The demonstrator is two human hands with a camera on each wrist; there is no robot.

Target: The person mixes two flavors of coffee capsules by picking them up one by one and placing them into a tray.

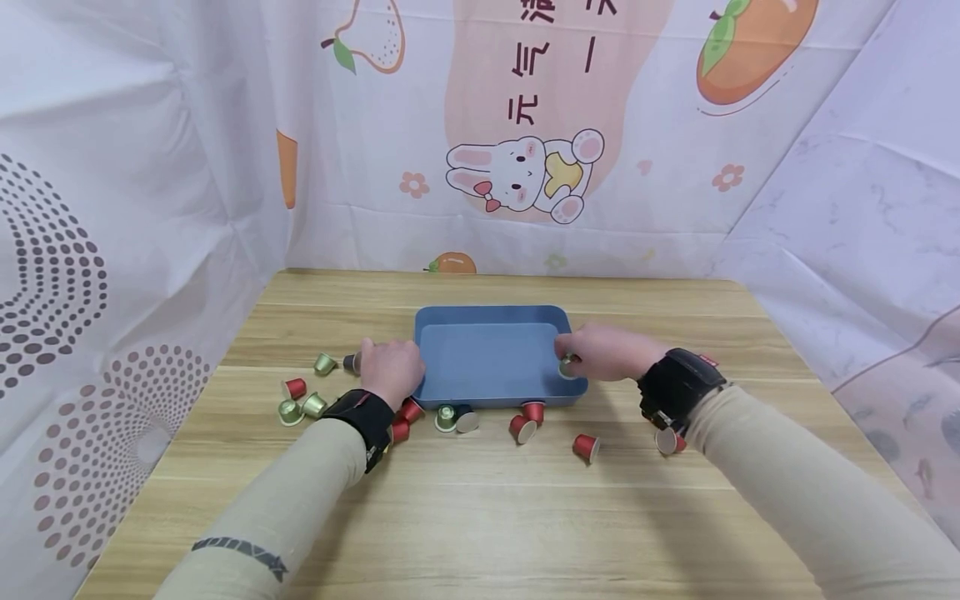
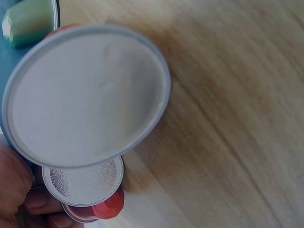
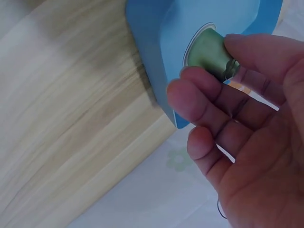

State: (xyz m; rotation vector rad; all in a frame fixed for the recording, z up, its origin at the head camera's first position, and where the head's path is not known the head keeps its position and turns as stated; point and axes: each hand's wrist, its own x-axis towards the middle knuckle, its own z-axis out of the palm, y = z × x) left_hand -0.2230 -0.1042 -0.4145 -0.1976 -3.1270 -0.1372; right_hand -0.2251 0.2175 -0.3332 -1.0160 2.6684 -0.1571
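Note:
My right hand (image 1: 609, 352) pinches a green coffee capsule (image 3: 206, 53) between thumb and fingertips, over the right end of the blue tray (image 1: 491, 362). At the tray's left end, my left hand (image 1: 392, 371) has its fingers curled low by the table. In the left wrist view its fingertips grip a coffee capsule (image 2: 83, 183) with a foil lid turned to the camera; its body is mostly hidden. A red capsule (image 2: 109, 205) shows just behind that lid. Another foil lid (image 2: 88, 97) fills much of that view. Beside the left hand is a dark capsule (image 1: 350, 362).
Green capsules (image 1: 325, 364) and a red one (image 1: 295, 388) lie to the left. Along the tray's front are a green capsule (image 1: 446, 418), a dark one (image 1: 467, 419) and red ones (image 1: 533, 412). More red capsules (image 1: 586, 447) lie toward the right. Printed cloth (image 1: 375, 175) hangs behind the table.

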